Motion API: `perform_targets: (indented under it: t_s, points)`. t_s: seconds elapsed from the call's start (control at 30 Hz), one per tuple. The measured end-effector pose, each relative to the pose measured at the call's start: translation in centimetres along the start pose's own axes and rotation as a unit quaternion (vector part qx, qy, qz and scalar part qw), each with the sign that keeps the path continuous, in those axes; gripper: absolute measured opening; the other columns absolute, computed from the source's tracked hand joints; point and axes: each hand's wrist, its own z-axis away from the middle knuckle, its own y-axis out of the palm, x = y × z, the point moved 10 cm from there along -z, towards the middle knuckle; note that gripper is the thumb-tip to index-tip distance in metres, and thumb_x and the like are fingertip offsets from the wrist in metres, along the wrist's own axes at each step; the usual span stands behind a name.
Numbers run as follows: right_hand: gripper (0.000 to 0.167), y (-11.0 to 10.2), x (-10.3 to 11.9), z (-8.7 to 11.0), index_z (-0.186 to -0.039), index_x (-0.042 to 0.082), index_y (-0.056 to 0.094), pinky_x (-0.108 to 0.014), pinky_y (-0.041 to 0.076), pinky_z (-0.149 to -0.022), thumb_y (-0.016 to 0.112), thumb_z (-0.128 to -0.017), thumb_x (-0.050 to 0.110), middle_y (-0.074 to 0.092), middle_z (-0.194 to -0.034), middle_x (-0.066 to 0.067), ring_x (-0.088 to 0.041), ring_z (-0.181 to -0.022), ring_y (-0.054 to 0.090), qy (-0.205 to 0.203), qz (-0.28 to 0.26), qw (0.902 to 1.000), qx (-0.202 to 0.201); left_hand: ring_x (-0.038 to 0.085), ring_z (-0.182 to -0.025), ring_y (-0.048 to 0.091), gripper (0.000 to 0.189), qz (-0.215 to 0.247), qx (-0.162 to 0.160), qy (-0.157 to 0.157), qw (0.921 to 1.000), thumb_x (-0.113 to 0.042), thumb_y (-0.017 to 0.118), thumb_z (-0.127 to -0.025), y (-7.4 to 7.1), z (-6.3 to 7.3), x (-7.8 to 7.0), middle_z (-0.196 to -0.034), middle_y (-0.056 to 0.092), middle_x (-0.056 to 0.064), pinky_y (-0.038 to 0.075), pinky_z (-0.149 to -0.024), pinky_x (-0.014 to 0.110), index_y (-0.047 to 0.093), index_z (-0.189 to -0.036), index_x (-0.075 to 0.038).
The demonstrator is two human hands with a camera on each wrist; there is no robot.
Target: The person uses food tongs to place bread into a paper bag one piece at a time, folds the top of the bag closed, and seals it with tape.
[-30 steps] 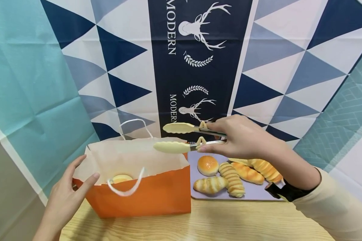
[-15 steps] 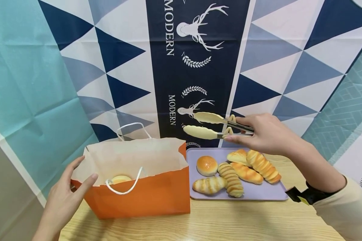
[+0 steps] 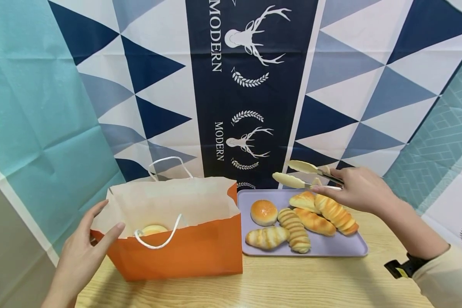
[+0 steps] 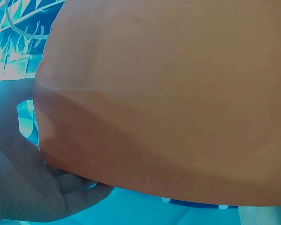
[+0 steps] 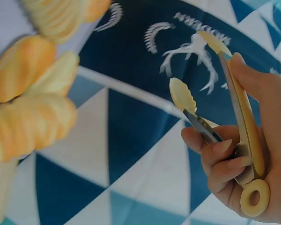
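My left hand [image 3: 81, 248] grips the left edge of an orange paper bag [image 3: 188, 252], its thumb over the near rim. The bag stands upright with its white-lined mouth wide and two white handles up. Inside it, a pale yellow round thing [image 3: 154, 230] shows partly, its lower part hidden by the front wall. My right hand [image 3: 363, 188] holds a pair of tongs [image 3: 289, 180] above the back right of a lilac tray [image 3: 327, 248]. In the right wrist view the arms of the tongs [image 5: 249, 126] are spread, with nothing between their cream tips.
On the tray lie a round bun [image 3: 264, 212], a striped roll [image 3: 268, 237], a long twisted bread [image 3: 294, 231] and several golden breads [image 3: 315, 221]. The tray stands close to the bag's right side on a wooden table [image 3: 292, 282]. A patterned cloth [image 3: 250, 98] hangs behind.
My right hand has moved right with the tongs, from above the bag to over the tray's right part, and lowered lately. The left hand stays on the bag.
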Motion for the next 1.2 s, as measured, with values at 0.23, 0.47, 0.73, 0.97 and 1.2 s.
perform_targets:
  t_s: [0.23,0.47,0.73,0.97,1.2]
  points:
    - [0.100,2.4,-4.1,1.5,-0.143,-0.010,0.059,-0.038,0.041,-0.049,0.065,-0.091,0.076,0.072,-0.087,-0.022,-0.021,-0.061,0.058,0.044,0.000,0.9988,0.023,0.023,-0.079,0.053,0.085,-0.002,-0.011,0.010,0.9999,-0.059,0.062,-0.102,-0.1,0.2,-0.2,-0.085,0.059,0.010,0.045,-0.061,0.033,0.023,-0.170,-0.024]
    - [0.101,4.3,-7.3,2.8,-0.141,-0.013,0.059,-0.044,0.047,-0.053,0.064,-0.092,0.076,0.072,-0.102,-0.032,-0.032,-0.071,0.067,0.060,0.010,0.9976,0.033,0.025,-0.082,0.053,0.087,-0.004,-0.003,0.004,1.0000,-0.060,0.060,-0.102,0.0,0.0,0.0,-0.088,0.060,0.010,0.045,-0.062,0.033,0.020,-0.171,-0.023]
    - [0.103,5.6,-9.5,4.7,-0.139,-0.016,0.059,-0.043,0.045,-0.052,0.063,-0.092,0.076,0.071,-0.087,-0.024,-0.028,-0.066,0.063,0.074,0.011,0.9957,0.054,0.024,-0.081,0.053,0.087,-0.009,-0.009,0.013,0.9998,-0.060,0.060,-0.102,-0.1,0.0,-0.3,-0.087,0.059,0.010,0.045,-0.062,0.033,0.021,-0.170,-0.022]
    - [0.102,6.2,-10.5,5.7,-0.136,-0.016,0.060,-0.059,0.053,-0.064,0.066,-0.091,0.074,0.068,-0.109,-0.041,-0.049,-0.081,0.069,0.074,0.017,0.9956,0.055,0.024,-0.081,0.052,0.087,-0.007,-0.007,0.012,0.9999,-0.061,0.060,-0.102,-0.2,0.1,-0.3,-0.087,0.059,0.010,0.045,-0.062,0.033,0.021,-0.170,-0.023]
    - [0.100,7.4,-11.6,6.7,-0.134,-0.014,0.063,-0.064,0.053,-0.066,0.066,-0.091,0.076,0.064,-0.120,-0.043,-0.060,-0.097,0.066,0.084,0.016,0.9934,0.077,0.025,-0.084,0.053,0.088,-0.007,-0.004,0.011,0.9999,-0.061,0.060,-0.102,-0.1,0.2,-0.2,-0.092,0.061,0.011,0.046,-0.063,0.034,0.020,-0.170,-0.023]
